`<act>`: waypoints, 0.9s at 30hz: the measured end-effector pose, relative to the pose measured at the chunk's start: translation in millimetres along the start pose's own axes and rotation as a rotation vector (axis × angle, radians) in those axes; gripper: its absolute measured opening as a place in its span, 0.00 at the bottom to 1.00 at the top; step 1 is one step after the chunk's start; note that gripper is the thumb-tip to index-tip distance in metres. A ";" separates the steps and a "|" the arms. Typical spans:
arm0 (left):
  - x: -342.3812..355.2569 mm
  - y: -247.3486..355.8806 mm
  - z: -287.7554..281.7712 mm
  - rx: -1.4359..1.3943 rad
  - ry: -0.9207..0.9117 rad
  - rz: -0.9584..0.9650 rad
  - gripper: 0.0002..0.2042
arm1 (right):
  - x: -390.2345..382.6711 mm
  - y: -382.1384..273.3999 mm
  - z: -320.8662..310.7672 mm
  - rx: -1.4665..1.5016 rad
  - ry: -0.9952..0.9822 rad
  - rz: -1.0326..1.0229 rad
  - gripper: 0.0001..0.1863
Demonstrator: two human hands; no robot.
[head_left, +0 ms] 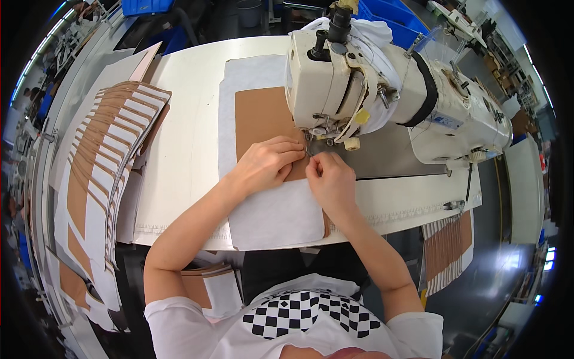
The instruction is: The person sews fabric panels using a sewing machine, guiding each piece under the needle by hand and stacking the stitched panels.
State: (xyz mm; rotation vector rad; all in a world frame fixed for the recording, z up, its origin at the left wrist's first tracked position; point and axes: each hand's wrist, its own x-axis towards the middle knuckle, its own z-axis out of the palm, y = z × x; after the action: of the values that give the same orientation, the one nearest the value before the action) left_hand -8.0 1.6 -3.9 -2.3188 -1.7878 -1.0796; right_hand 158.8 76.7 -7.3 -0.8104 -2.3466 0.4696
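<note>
A brown panel (260,110) lies on the table under the sewing machine head (323,90), with a white sheet (275,215) beneath and in front of it. My left hand (269,163) rests on the panel's right part, fingers bent and lying toward the needle area (308,136), thumb apart from the fingertips. Close by on the right, my right hand (332,182) has its thumb and forefinger pinched together at the panel's right edge. What sits in that pinch is too small to make out. The fingertips of both hands nearly meet just in front of the needle.
A fanned row of brown and white panels (113,137) stands along the table's left side. Another striped bundle (445,248) hangs off the right front edge. Brown and white pieces (221,290) lie by my lap. Blue bins (388,18) stand behind the machine.
</note>
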 end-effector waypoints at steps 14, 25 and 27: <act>-0.9 6.5 3.8 0.035 -0.039 -0.051 0.17 | -12.2 -1.0 -5.7 -0.297 -0.028 -0.360 0.09; 6.1 5.6 5.3 0.100 0.027 -0.070 0.17 | -8.0 -7.8 -7.5 -0.326 -0.042 -0.340 0.09; 6.3 5.1 5.0 0.118 -0.023 -0.085 0.18 | -7.1 -8.3 -9.1 -0.329 -0.054 -0.338 0.10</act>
State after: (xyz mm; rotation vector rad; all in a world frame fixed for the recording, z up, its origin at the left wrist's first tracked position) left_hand -0.5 7.2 -2.5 -2.2165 -1.9180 -0.9327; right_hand 165.5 67.1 0.7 -0.5263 -2.5820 -0.0393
